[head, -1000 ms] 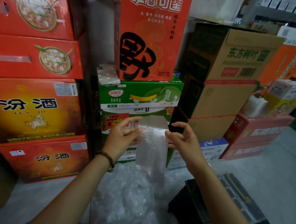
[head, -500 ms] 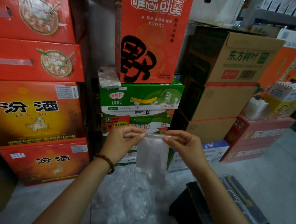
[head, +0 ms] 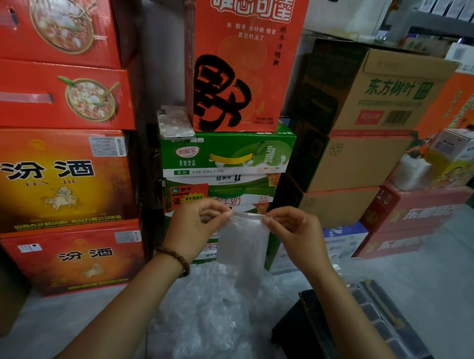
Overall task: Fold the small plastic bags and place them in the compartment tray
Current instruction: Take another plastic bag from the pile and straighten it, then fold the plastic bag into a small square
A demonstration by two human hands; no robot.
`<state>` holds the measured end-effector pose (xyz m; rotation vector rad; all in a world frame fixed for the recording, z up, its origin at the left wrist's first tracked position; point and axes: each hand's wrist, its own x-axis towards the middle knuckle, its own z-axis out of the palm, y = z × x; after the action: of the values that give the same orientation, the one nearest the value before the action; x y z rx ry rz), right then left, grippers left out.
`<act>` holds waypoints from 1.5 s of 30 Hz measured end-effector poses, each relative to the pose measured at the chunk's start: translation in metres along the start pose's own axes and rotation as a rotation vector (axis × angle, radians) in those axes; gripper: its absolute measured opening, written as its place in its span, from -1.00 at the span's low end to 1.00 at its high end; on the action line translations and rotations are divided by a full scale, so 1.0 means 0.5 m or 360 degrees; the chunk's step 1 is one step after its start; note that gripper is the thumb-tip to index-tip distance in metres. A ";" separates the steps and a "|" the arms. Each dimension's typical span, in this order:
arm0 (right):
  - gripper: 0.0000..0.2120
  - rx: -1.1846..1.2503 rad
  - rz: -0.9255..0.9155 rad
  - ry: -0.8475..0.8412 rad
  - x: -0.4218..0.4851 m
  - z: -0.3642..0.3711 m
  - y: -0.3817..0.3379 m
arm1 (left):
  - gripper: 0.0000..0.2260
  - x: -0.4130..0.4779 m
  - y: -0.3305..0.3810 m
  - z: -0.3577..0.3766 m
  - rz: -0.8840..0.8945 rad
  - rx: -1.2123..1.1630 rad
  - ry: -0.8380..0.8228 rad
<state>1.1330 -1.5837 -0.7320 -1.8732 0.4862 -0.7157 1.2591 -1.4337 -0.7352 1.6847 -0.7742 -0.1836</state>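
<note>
Left hand [head: 196,224] and right hand [head: 296,237] each pinch a top corner of a clear bag [head: 242,243]. It hangs flat between them at centre, likely pulled taut so it creases cleanly. At 6 o'clock a pile [head: 207,327] of loose bags lies on the floor [head: 437,285]. The dark tray [head: 380,329] sits at 4 o'clock, beside the right forearm. Stacked boxes [head: 226,161] wall in 12 o'clock behind the bag. Open floor lies toward 3 o'clock.
</note>
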 end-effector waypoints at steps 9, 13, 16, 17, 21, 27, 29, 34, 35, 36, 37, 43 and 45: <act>-0.83 0.0416 0.0211 -0.0105 -0.003 0.005 -0.005 | -0.89 0.006 0.005 0.008 -0.0220 -0.0390 -0.0006; -0.86 0.0617 0.0293 -0.0043 -0.005 0.025 -0.009 | -0.81 -0.004 0.006 0.026 -0.0324 -0.0519 0.0062; -0.86 0.0624 0.0354 0.0092 -0.006 0.040 -0.006 | -0.84 -0.014 0.006 0.045 -0.0291 -0.0428 0.0049; -0.85 0.0625 0.0371 0.0138 -0.006 0.046 -0.005 | -0.85 -0.018 0.004 0.052 -0.0261 -0.0401 0.0037; -0.74 0.0634 0.0436 0.0288 -0.012 0.075 -0.006 | -0.82 -0.030 -0.005 0.072 -0.0164 -0.0330 0.0128; -0.81 0.0569 0.0318 0.0507 -0.032 0.122 -0.004 | -0.89 -0.034 0.004 0.092 -0.0201 -0.0376 0.0271; -0.85 0.0520 0.0227 0.0542 -0.033 0.125 -0.008 | -0.84 -0.032 0.002 0.092 -0.0197 -0.0350 0.0345; -0.80 0.0440 0.0076 0.0532 -0.030 0.129 -0.015 | -0.63 -0.024 -0.006 0.082 -0.0090 -0.0244 0.0431; -0.78 0.0430 0.0063 0.0532 -0.027 0.127 -0.015 | -0.63 -0.021 -0.007 0.077 -0.0060 -0.0244 0.0432; -0.77 0.0427 0.0051 0.0527 -0.023 0.125 -0.016 | -0.64 -0.018 -0.006 0.072 -0.0045 -0.0245 0.0429; -0.76 0.0429 0.0045 0.0518 -0.021 0.122 -0.016 | -0.65 -0.016 -0.007 0.069 -0.0038 -0.0239 0.0424; -0.74 0.0437 0.0060 0.0484 -0.017 0.113 -0.016 | -0.69 -0.012 0.000 0.058 -0.0098 -0.0190 0.0426; -0.72 0.0467 0.0097 0.0515 -0.011 0.103 -0.012 | -0.70 -0.006 0.003 0.044 -0.0130 -0.0207 0.0512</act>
<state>1.1636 -1.5428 -0.7433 -1.4697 0.6046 -0.9994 1.2449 -1.4501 -0.7410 1.5727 -0.4439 -0.0169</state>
